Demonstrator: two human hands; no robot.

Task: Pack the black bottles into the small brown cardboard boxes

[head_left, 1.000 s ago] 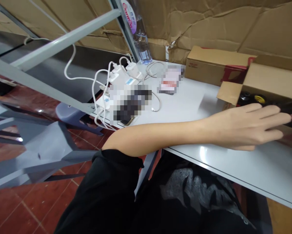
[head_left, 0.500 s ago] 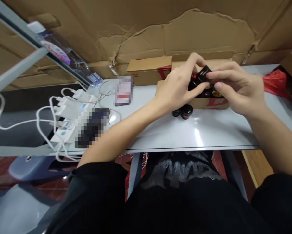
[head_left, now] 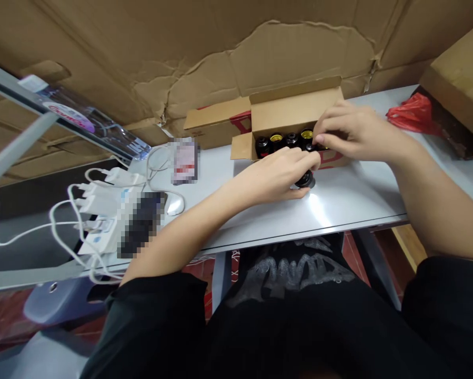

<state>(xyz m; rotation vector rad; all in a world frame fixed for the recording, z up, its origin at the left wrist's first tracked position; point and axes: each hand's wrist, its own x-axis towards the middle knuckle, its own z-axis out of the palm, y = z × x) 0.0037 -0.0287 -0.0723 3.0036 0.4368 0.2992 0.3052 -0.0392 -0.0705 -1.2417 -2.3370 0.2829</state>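
An open cardboard box (head_left: pixel 295 110) lies on the grey table (head_left: pixel 339 210) with a row of black lamp sockets (head_left: pixel 285 140) with brass insides showing in it. My left hand (head_left: pixel 278 173) rests on the table in front of the box, fingers curled over a small black socket part (head_left: pixel 305 180). My right hand (head_left: pixel 352 131) is at the box's right end, fingertips pinched on a black socket at the row's edge.
A closed carton (head_left: pixel 216 118) lies behind the box. A white power strip with chargers and cables (head_left: pixel 102 210) and a phone (head_left: pixel 141 223) sit at the table's left end. A red bag (head_left: pixel 412 113) and a big carton (head_left: pixel 461 73) are at right. Cardboard lines the wall.
Both hands held a black part up in front of the box; now they have dropped, the left onto the table over a black part, the right to the socket row.
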